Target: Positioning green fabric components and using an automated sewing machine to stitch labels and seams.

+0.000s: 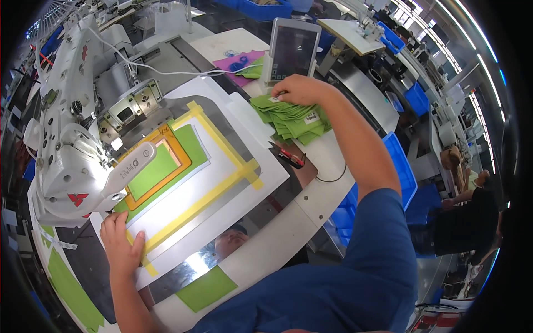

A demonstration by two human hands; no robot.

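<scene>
Under the sewing machine (66,150), in head view: green panel (152,175) already laid on white sheet (191,191) beneath orange frame (185,157), stitching unclear. Left hand (122,243) spread at the sheet's near-left edge; right hand (300,90) bunched on the green pile (291,119) on the table (330,161), firm pinch impossible to tell. Presumably remaining: that pile.

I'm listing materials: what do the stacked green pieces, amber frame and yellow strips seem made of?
Green pieces: probably matte fabric, in soft, rumpled layers. Amber frame: likely smooth plastic, stiff-looking, evenly coloured. Yellow strips: apparently matte adhesive tape, lying flat and crossing.
</scene>
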